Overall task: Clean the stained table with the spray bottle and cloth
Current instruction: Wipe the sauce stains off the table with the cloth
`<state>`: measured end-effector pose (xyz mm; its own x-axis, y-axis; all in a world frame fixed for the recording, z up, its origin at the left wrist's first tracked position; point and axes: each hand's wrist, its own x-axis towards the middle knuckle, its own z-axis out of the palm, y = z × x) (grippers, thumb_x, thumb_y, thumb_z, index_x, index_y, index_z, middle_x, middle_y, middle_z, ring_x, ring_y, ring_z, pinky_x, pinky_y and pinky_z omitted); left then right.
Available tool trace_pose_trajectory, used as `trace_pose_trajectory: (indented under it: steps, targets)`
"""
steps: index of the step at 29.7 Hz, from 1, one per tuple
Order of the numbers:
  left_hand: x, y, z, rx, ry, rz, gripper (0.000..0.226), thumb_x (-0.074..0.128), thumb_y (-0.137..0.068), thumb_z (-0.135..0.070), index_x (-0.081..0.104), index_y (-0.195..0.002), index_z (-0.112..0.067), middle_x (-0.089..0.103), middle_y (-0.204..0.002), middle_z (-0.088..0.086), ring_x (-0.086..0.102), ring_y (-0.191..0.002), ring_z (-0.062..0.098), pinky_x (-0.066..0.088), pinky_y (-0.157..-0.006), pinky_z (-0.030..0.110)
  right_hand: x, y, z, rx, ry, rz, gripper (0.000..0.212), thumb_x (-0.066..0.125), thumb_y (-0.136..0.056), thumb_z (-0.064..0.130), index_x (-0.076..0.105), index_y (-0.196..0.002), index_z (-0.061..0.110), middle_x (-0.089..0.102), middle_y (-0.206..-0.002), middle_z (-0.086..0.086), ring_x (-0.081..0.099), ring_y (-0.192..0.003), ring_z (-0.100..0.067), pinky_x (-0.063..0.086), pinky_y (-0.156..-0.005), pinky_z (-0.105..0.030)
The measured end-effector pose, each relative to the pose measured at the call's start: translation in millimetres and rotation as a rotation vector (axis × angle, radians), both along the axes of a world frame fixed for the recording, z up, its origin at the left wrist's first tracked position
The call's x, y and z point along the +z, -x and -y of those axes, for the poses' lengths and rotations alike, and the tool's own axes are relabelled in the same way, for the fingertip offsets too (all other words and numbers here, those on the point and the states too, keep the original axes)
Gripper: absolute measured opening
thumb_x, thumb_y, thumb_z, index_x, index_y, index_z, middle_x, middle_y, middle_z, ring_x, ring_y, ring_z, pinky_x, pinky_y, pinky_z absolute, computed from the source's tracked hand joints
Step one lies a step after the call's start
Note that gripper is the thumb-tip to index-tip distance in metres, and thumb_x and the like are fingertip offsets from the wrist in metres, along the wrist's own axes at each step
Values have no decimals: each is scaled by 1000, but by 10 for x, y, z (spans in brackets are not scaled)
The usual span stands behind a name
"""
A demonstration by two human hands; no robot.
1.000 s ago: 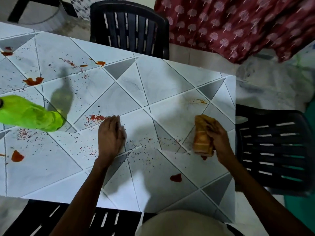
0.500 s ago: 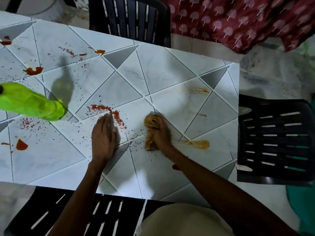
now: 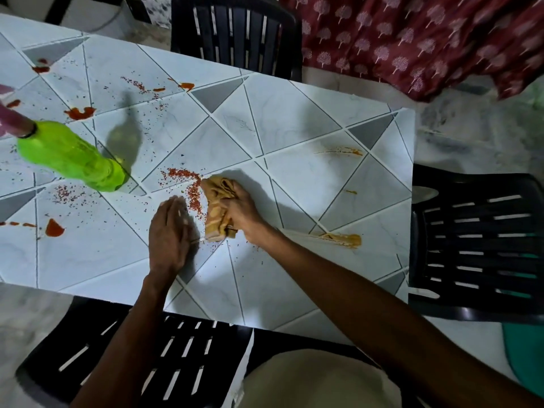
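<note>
Pale triangle-patterned tiles cover the counter (image 3: pixel 294 136), which is spotted with red stains. Near its middle the right hand (image 3: pixel 245 212) grips a bunched tan cloth (image 3: pixel 216 201) and presses it onto the tiles. Just to its left the left hand (image 3: pixel 170 234) lies flat on the counter, fingers straight and together, holding nothing. A heap of red crumbs (image 3: pixel 191 187) sits against the cloth's far-left edge. Further left stands the green spray bottle (image 3: pixel 73 156). An orange smear (image 3: pixel 344 240) marks the tiles to the right. Black chairs (image 3: pixel 477 245) stand around the counter.
</note>
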<state>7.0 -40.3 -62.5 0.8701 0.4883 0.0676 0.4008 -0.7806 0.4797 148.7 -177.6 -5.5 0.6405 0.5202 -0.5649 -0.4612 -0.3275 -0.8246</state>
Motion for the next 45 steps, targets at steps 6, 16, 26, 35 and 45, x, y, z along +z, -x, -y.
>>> trace_pose_trajectory:
  steps: [6, 16, 26, 35, 45]
  targets:
    - [75, 139, 490, -60, 18, -43, 55, 43, -99, -33, 42, -144, 1, 46, -145, 21, 41, -135, 36, 34, -115, 41, 296, 81, 1546, -314, -198, -165, 52, 48, -90, -16, 52, -137, 5, 69, -107, -3, 71, -83, -12, 59, -75, -25]
    - [104, 746, 1489, -94, 41, -85, 61, 46, -96, -38, 42, -142, 1, 46, -146, 20, 42, -135, 35, 34, -115, 40, 54, 697, 3827, -728, -43, -223, 39, 49, -99, 1, 53, -137, 9, 70, -104, -5, 74, -78, -15, 62, -67, -34]
    - [143, 881, 1232, -114, 0, -58, 62, 45, -95, -41, 44, -142, -1, 48, -143, 18, 45, -131, 34, 38, -112, 43, -151, 737, 2956, -639, 150, -92, 43, 56, -99, 5, 53, -140, 17, 65, -126, -15, 66, -105, -35, 55, -93, -47]
    - [202, 1066, 211, -126, -112, 49, 50, 48, -96, -26, 52, -132, 7, 56, -129, 28, 55, -117, 44, 50, -99, 49, -274, 957, 850, -426, 44, -100, 51, 54, -95, -5, 51, -143, 12, 66, -128, -17, 66, -95, -27, 56, -67, -27]
    - [-78, 1219, -1091, -213, -80, -39, 54, 53, -97, -32, 48, -139, 2, 51, -140, 24, 47, -129, 40, 41, -109, 47, -245, 1428, -1051, -234, 15, -114, 52, 54, -96, -1, 49, -145, 15, 61, -135, -17, 61, -121, -38, 50, -105, -52]
